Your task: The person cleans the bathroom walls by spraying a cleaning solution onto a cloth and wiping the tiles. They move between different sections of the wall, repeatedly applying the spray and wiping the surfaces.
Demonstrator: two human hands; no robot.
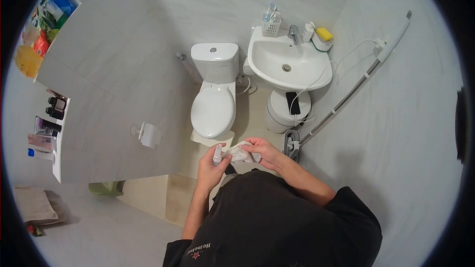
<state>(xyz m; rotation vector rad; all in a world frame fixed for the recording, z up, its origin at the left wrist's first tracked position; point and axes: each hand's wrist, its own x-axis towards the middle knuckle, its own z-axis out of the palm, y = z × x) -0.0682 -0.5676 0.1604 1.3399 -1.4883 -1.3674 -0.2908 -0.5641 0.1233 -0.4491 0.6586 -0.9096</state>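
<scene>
My left hand [210, 165] grips a small white spray bottle [217, 154], nozzle end up. My right hand [262, 152] holds a crumpled whitish cloth or wipe [238, 154] right beside the bottle. Both hands meet in front of my chest, above the floor just before the white toilet [213, 109], whose lid is down.
A white sink [287, 64] stands right of the toilet with a basket, soap dispenser and yellow sponge on its rim. A phone on a cable lies on a white bin [287, 111]. A stick vacuum [356, 86] leans on the right wall. Toilet paper holder [148, 134] and shelves are on the left wall.
</scene>
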